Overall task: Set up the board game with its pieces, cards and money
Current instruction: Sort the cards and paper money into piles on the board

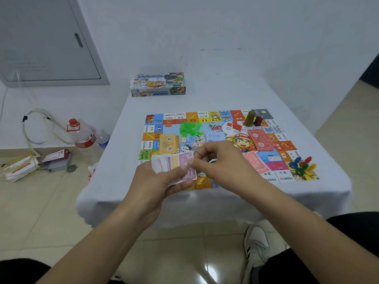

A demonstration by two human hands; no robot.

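Observation:
The colourful game board [272, 138] lies flat on the white table. My left hand [158, 183] grips a fanned stack of play money [170, 163] above the board's near edge. My right hand [217, 162] pinches the top purple note [189, 171] of that stack. On the board lie an orange card stack [169, 144], green plastic houses [189, 129], a white die [212, 125], red houses [235, 125], two upright blocks [254, 118], red notes [260, 139], a pink note [256, 160] and coloured pawns [304, 163].
The game box [158, 85] stands at the table's far left. On the floor to the left are a water bottle [84, 138], cables [39, 128] and small boxes [37, 162]. A white shoe [256, 249] shows below the table's front edge.

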